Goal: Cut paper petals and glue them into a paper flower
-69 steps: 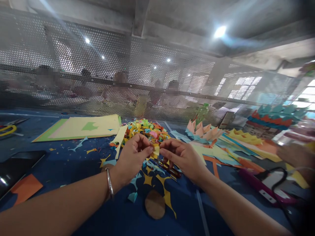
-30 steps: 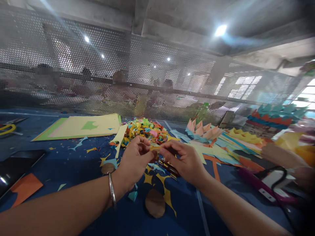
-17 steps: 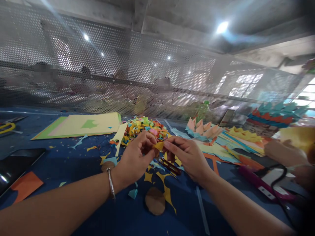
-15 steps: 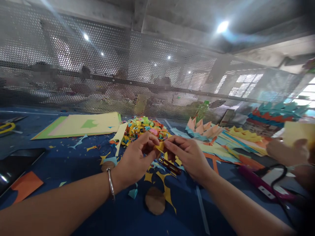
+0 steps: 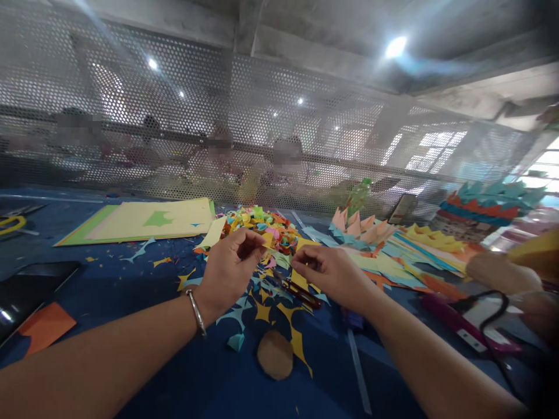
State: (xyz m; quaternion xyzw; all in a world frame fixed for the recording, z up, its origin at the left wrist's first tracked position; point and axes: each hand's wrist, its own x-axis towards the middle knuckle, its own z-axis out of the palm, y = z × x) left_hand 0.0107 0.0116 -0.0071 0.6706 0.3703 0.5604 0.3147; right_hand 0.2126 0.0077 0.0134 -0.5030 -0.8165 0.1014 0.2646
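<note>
My left hand (image 5: 233,272), with a silver bangle at the wrist, pinches a small piece of yellow paper (image 5: 268,238) over the heap of paper scraps (image 5: 257,220). A short gap away, my right hand (image 5: 334,272) has its fingers curled together. Yellow paper (image 5: 299,280) shows right by its fingertips, but I cannot tell whether they grip it. Dark red-handled scissors (image 5: 305,294) lie under the right hand. Closer to me are a round brown cardboard disc (image 5: 275,355), a cut yellow offcut (image 5: 297,340) and a folded blue scrap (image 5: 236,342).
Stacked paper sheets (image 5: 166,224) lie at the left, near a black phone (image 5: 37,291) and orange paper (image 5: 50,326). Right are folded paper crowns (image 5: 360,227), a green bottle (image 5: 358,195), a purple power strip (image 5: 471,326) and another person's hand (image 5: 502,273). Perforated metal screen (image 5: 196,116) stands behind.
My hands have moved apart from where they met at the small yellow paper; it is now in my left hand alone. The other person's hand has moved slightly left.
</note>
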